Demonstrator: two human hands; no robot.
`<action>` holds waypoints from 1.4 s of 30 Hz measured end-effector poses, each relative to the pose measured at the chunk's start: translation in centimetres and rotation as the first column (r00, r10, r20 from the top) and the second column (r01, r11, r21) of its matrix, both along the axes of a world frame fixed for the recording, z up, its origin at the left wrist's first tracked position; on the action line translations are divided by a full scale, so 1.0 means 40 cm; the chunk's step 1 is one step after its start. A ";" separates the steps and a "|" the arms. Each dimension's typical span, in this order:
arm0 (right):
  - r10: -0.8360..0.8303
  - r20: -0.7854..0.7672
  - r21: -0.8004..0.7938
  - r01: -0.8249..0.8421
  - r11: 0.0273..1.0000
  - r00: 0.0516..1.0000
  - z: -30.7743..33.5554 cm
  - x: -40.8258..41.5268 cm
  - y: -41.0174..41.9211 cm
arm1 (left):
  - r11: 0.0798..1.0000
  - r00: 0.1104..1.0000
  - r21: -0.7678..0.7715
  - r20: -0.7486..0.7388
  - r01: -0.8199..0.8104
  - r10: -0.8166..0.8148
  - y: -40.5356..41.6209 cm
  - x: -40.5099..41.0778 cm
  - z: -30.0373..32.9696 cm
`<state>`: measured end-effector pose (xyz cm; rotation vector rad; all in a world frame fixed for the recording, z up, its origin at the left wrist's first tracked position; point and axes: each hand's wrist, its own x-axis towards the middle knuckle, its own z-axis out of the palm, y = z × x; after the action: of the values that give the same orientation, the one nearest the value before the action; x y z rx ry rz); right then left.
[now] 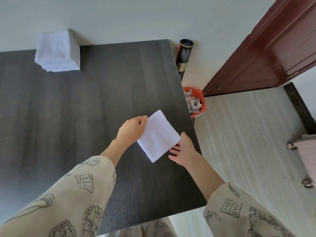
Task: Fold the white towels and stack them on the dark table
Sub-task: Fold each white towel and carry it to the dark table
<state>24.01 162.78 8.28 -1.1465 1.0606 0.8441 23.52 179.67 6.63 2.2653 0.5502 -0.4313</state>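
The dark table (68,108) fills most of the view, with its far edge against a pale wall (119,14) and its right edge running at a slant toward the person. To the right of the table there is a light floor (239,134) with faint stripes, and at the top right stands a reddish-brown door (273,48). At the far left corner of the table sits a stack of folded white towels (57,51), neat and square, close to the wall. One folded white towel (158,135) lies flat on the table near the right edge, well apart from the stack, and both hands are at it. Both arms wear beige sleeves (77,194) printed with line drawings. The left hand (132,127) is at the left edge of the towel, with its fingers curled and pinching the edge near the far corner. The right hand (183,149) is at the right side of the towel, with the thumb on top at the edge and the fingers straight and spread on the table below the near part; I cannot tell if they go under the cloth. Beyond the far right corner of the table stands a black tube (184,53) with a red and gold label, leaning by the wall. Just beside the right edge of the table is a small bin with an orange bag (200,100), holding crumpled paper.
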 end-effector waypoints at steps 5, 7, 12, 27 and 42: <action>-0.028 -0.016 0.057 0.029 0.998 0.999 -0.014 0.011 0.026 | 0.992 0.990 -0.064 -0.081 0.112 -0.117 -0.024 0.062 0.014; -0.047 -0.015 0.051 0.048 0.998 0.999 -0.014 0.016 0.037 | 0.990 0.986 -0.043 -0.095 0.134 -0.138 -0.026 0.067 0.015; 0.076 0.062 -0.102 -0.069 0.992 0.995 -0.021 0.023 0.009 | 0.993 0.998 -0.108 0.027 0.051 -0.048 0.010 0.044 0.017; 0.930 0.138 -0.765 -0.560 0.318 0.340 -0.067 0.002 0.092 | 0.463 0.664 -0.483 -0.453 -0.744 0.595 -0.010 -0.093 0.008; 0.859 0.355 -0.645 -0.568 0.511 0.370 -0.051 0.170 0.505 | 0.608 0.742 -0.436 -0.283 -0.664 0.608 0.397 0.099 0.027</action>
<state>30.82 183.00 6.24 -2.2033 0.0274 0.7799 27.49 195.55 7.73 1.3977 1.1092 -0.2789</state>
